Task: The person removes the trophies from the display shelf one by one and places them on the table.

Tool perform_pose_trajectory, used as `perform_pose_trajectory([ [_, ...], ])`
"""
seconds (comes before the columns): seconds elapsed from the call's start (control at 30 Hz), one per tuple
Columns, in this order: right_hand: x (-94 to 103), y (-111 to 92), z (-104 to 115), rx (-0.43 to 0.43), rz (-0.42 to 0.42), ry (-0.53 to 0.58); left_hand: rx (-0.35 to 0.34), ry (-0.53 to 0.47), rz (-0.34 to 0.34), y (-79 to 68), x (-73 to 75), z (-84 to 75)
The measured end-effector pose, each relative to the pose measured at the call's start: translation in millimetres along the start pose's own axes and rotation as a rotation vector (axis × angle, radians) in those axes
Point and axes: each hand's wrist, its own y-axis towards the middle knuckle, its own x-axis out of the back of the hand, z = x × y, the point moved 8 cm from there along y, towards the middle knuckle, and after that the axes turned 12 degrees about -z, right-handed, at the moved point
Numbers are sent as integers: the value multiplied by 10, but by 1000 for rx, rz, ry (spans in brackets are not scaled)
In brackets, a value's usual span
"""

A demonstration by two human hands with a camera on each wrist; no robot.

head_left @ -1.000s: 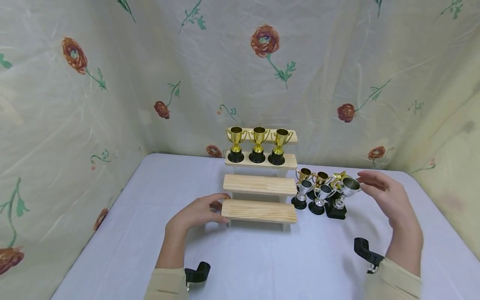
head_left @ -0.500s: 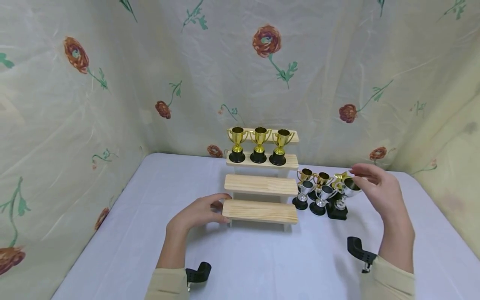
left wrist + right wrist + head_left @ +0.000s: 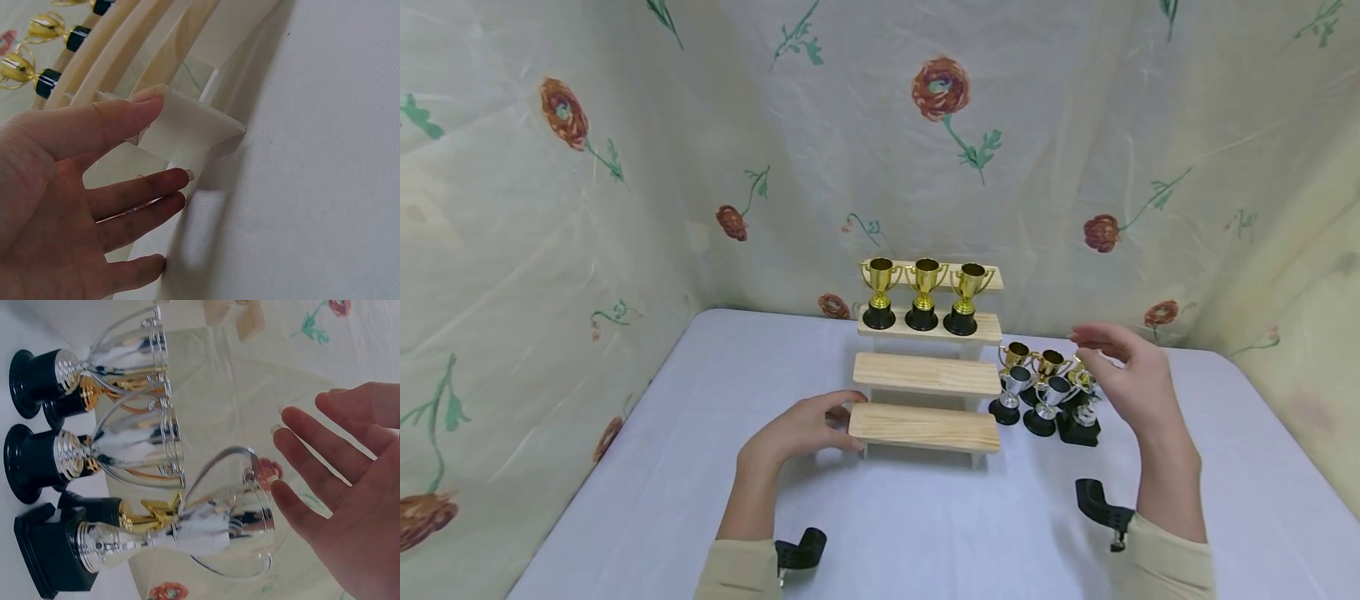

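A tiered wooden display stand stands mid-table, its steps pale wood on whitish supports. My left hand holds the left end of its lowest step between thumb and index finger; in the left wrist view, the other fingers extend free. Several gold trophy cups stand in a row on an upper step, among them a middle gold trophy. My right hand hovers, fingers loosely bent and holding nothing, by a large silver trophy on a square black base, partly hidden behind it in the head view.
Beside the stand's right end cluster small silver trophies, bronze-gold trophies and a gold star trophy. A white cloth covers the table. Flowered curtains hang behind and at both sides.
My right hand has moved left, from the right side of the large silver trophy to over and in front of its cup. My left hand stays at the stand.
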Motion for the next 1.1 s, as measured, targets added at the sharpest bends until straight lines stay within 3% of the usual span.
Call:
perform_pose_trajectory([
  [0.53,-83,22,171,42,-30,72,-2,-9,4,9,17,11],
  [0.8,-206,-14,296,92,0,56,-19,-9,15,0,-50,1],
  [1.1,-388,66,507,150,42,61,-21,1,0,-4,15,22],
])
